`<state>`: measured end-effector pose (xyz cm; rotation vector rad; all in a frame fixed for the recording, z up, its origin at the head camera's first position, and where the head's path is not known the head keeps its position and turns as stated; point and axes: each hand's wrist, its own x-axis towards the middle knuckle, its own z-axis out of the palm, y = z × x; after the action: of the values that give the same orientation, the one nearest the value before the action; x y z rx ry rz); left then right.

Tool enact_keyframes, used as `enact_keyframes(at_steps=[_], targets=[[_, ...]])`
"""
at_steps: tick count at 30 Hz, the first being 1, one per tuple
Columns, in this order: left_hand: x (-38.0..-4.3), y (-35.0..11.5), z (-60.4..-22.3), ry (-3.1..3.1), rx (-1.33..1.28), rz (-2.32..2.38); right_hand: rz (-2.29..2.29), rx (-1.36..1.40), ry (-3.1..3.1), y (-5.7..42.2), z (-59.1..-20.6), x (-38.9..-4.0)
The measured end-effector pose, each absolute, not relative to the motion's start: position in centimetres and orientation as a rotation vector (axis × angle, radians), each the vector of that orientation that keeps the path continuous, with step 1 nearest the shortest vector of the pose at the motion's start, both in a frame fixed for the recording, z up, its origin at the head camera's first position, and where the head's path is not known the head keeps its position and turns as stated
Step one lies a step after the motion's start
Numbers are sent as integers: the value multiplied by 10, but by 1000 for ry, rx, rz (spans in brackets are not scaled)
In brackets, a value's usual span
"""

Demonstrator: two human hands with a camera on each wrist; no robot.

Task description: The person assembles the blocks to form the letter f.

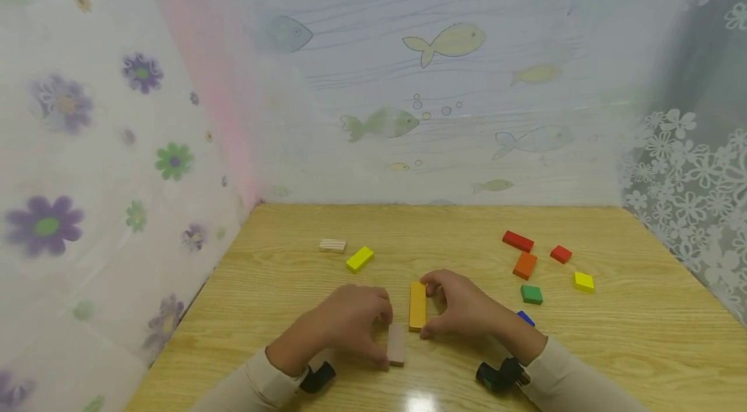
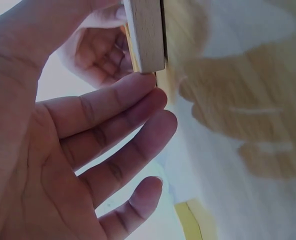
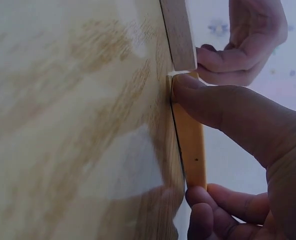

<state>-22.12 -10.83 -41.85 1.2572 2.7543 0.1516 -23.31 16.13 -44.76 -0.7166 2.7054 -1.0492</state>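
Observation:
My left hand (image 1: pixel 353 321) holds a plain pale wooden block (image 1: pixel 395 345) by its two short ends, fingertips at the far end and thumb at the near one. In the left wrist view the index fingertip meets the end of this block (image 2: pixel 147 37), and the other fingers lie spread below. Just to the right, my right hand (image 1: pixel 467 305) pinches a longer orange-yellow block (image 1: pixel 417 308) lengthwise. The right wrist view shows the thumb (image 3: pixel 188 90) on one end of that block (image 3: pixel 190 142) and fingers at the other. A narrow gap separates the two blocks in the head view.
Behind the left hand lie a yellow block (image 1: pixel 360 259) and a striped pale block (image 1: pixel 332 246). To the right are red (image 1: pixel 518 241), small red (image 1: pixel 561 254), orange (image 1: pixel 524 265), yellow (image 1: pixel 583 282) and green (image 1: pixel 532 294) blocks. The right forearm partly hides a blue block (image 1: pixel 526 318).

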Motion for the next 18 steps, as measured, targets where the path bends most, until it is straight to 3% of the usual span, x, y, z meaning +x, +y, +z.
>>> enact_keyframes(at_steps=[18], targets=[[-215, -99, -420, 2775, 1237, 144, -1051, -716, 2723, 161, -448, -235]])
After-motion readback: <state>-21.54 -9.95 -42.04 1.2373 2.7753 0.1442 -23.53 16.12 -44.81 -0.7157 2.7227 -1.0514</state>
